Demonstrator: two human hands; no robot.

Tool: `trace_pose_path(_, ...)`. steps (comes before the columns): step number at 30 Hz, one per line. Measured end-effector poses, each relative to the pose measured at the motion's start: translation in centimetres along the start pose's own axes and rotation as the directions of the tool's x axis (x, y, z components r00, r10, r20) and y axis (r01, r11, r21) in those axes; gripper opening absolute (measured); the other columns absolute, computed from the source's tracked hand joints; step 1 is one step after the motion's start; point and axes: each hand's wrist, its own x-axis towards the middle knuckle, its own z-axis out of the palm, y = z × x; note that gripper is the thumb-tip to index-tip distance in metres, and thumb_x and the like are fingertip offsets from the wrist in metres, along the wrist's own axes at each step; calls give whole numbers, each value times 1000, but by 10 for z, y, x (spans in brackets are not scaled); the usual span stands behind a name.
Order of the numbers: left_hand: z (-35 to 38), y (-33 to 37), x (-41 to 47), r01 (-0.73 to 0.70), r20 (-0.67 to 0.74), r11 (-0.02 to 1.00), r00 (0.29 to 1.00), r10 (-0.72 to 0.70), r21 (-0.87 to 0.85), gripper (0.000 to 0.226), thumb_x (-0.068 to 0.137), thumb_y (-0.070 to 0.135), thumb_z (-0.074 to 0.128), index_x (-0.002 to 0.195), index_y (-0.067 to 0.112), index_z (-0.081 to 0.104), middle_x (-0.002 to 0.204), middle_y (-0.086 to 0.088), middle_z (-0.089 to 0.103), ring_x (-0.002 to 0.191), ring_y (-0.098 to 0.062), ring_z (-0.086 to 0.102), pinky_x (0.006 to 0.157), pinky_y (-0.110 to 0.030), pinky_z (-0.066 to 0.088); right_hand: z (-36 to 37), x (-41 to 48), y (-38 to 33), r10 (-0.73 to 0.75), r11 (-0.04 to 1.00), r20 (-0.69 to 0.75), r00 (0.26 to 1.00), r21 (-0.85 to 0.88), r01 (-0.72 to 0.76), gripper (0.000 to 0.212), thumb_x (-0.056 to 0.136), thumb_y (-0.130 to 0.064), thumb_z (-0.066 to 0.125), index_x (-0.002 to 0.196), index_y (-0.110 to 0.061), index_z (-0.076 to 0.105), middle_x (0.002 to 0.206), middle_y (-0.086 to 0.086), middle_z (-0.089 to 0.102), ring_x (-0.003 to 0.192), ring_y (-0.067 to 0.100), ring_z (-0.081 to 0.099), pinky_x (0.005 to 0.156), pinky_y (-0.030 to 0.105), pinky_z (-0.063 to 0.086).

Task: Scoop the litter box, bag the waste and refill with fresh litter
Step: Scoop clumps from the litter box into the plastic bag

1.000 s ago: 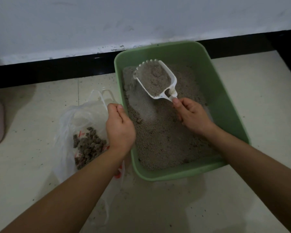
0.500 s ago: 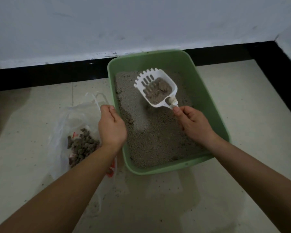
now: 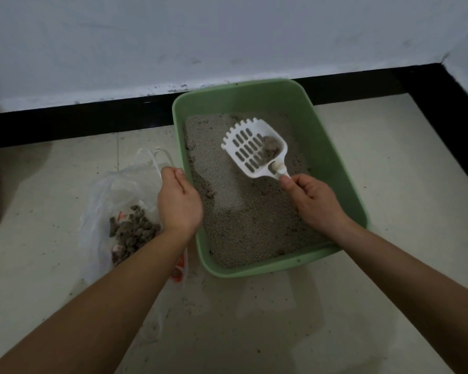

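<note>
Right hand (image 3: 314,203) grips scoop (image 3: 251,152) with clump (image 3: 271,146) over litter box (image 3: 335,168); left hand (image 3: 179,201) holds waste bag (image 3: 100,206).

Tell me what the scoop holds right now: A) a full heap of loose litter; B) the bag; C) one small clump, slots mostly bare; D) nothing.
C: the white scoop in the right hand shows open slots across most of its pan, with one clump lodged in its rear corner.
</note>
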Motion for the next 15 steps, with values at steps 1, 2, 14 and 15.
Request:
trace_pose_path(1,0,0,0,1,0,1000,1000,-1,2,23,107,24,27,95,9,39,64,0,42,54,-10,38,42,-18,24,0,0,1,0,1000,-1,1000,-23,0,39,97,-48,53,81,-13,62,56,-9,47,49,5,41,51,26,38)
trace_pose_path(2,1,0,0,3,0,1000,1000,-3,2,23,107,24,27,95,9,39,64,0,42,55,-10,39,42,-18,24,-1,0,1,5,1000,-12,1000,-20,-5,39,96,-49,53,79,-15,61,56,-9,48,50,6,42,51,27,38)
trace_pose_path(14,0,1,0,16,6,1000,1000,-16,4,23,107,25,27,98,10,41,65,1,44,56,-9,40,47,-23,25,-1,-2,1,-16,999,-30,999,-28,15,35,96,-47,54,76,-19,60,58,-6,51,48,4,42,46,19,37)
trace_pose_path(15,0,1,0,16,5,1000,1000,-16,6,23,107,25,27,98,9,41,65,1,44,56,-10,40,47,-25,25,-1,-2,1,-18,999,-26,1000,-30,17,35,96,-47,54,76,-20,60,57,-7,50,48,4,42,46,19,37)
